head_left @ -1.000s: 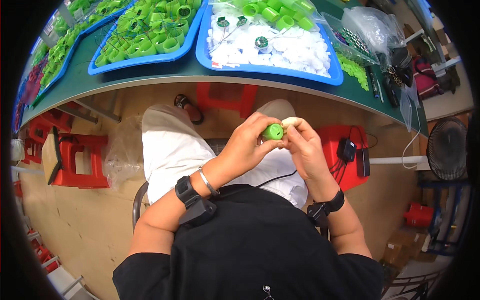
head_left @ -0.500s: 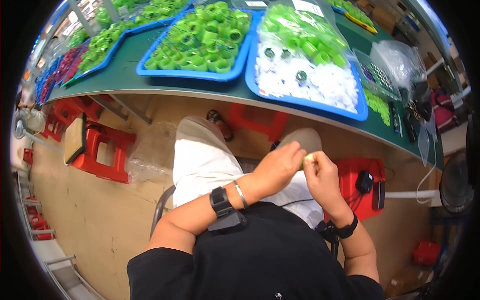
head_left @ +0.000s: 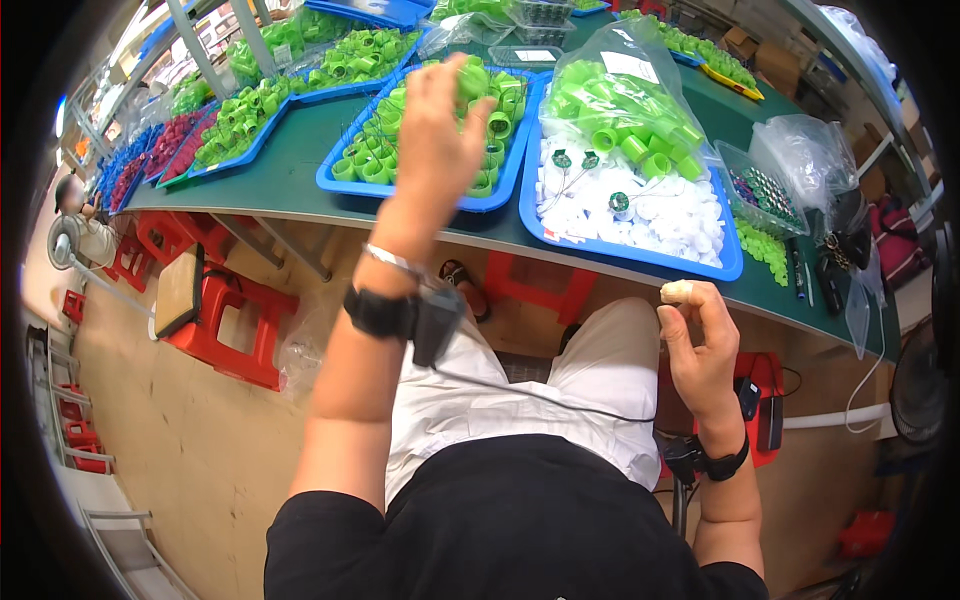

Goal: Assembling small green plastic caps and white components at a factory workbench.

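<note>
My left hand [head_left: 438,150] reaches over the blue tray [head_left: 375,187] on the left, somewhat blurred. Its fingers are stretched out and the thumb stands apart from them. Just beyond that gap is a round green plastic piece [head_left: 470,84]; whether a fingertip touches it I cannot tell. Short green plastic tubes [head_left: 365,160] with thin dark wires among them fill this tray. My right hand [head_left: 705,345] is raised above my right knee, its thumb and forefinger apart with nothing visible between them. A pale wrapping [head_left: 677,292] covers the forefinger's tip.
A second blue tray [head_left: 735,262] holds white pieces [head_left: 660,225], small green circuit boards [head_left: 619,202] and a clear bag of green tubes [head_left: 625,110]. To its right are a clear box of small parts [head_left: 760,190] and pens [head_left: 797,270]. Red stools [head_left: 235,325] stand left, below the table.
My hands have come apart from over my lap. The left has swung up and forward to the left tray; the right has shifted slightly right. The view has also moved a little.
</note>
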Demonstrator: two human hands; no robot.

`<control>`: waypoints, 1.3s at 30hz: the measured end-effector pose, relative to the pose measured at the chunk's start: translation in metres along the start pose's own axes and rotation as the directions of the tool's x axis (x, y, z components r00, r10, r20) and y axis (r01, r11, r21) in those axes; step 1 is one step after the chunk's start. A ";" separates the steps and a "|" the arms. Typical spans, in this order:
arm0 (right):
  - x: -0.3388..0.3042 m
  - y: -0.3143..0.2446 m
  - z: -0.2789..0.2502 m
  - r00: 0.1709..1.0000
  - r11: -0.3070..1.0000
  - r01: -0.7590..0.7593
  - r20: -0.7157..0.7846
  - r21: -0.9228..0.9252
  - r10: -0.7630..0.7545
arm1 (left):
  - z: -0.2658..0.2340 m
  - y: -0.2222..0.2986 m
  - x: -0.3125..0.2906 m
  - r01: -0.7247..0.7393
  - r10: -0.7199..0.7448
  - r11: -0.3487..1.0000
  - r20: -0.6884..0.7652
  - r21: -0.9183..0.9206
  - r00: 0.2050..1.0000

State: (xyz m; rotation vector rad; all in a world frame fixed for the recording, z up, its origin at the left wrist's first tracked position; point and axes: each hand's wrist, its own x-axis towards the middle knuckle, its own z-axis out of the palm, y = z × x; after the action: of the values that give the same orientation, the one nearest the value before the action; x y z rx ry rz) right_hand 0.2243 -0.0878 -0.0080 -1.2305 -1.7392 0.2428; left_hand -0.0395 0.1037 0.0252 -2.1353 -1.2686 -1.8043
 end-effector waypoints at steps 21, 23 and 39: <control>0.099 0.050 0.039 0.964 0.850 0.263 0.172 -0.457 -0.205 | 0.128 0.049 -0.002 -0.311 0.333 0.940 0.558 -0.137 0.760; 0.099 0.055 0.039 0.965 0.862 0.252 0.181 -0.440 -0.189 | 0.141 0.046 -0.001 -0.336 0.355 0.931 0.577 -0.145 0.735; 0.078 0.059 0.011 0.964 0.863 -0.177 -0.094 0.472 0.249 | 0.123 0.065 0.014 -0.264 0.287 0.955 0.623 -0.131 0.728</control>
State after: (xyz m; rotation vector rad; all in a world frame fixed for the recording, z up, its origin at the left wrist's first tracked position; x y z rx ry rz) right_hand 0.2496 0.0077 -0.0055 -1.0528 -1.3084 0.6406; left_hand 0.0970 0.1338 0.0276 -2.9040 -0.9068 -1.0020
